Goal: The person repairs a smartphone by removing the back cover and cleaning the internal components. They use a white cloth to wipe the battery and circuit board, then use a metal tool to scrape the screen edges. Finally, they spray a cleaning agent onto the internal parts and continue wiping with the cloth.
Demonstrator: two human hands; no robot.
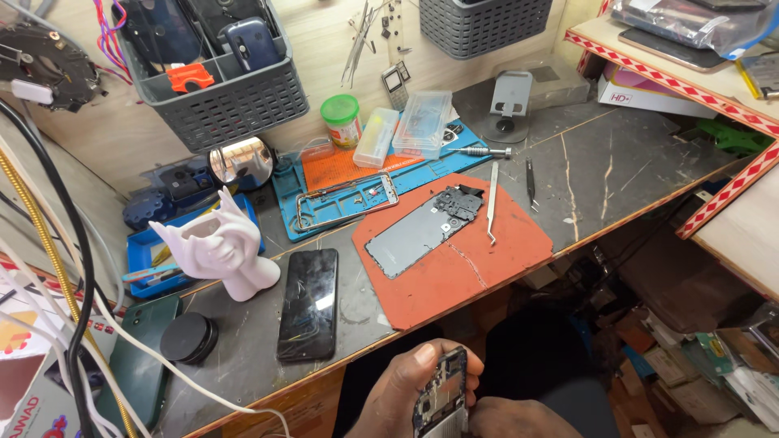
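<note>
Two hands sit at the bottom of the view, below the near edge of the tabletop (568,162). Your left hand (406,389) holds an opened phone (442,397) upright, its circuit side facing you; the fingers (422,354) are clamped around its top and left edge. Your right hand (511,418) lies just beside the phone's lower right, mostly cut off by the frame, so you cannot tell whether its fingers are apart or together.

Past the near edge, a black phone (308,302) lies flat, screen up, with a round black disc (188,337) to its left near the front left corner. A white hand-shaped stand (219,247) rises just behind the disc. To the right, an orange-red mat (487,251) overhangs the near edge a little and carries a grey back cover (418,229) and silver tweezers (492,203).

Farther back, a blue mat (284,195) holds a silver phone frame (345,200); a black pair of tweezers (530,182) and a screwdriver (479,151) lie on the bare surface to its right.

Along the far edge stand a green-lidded jar (342,120), two clear plastic boxes (422,123) and a grey phone holder (509,101). A grey basket (235,101) hangs on the wall above.
</note>
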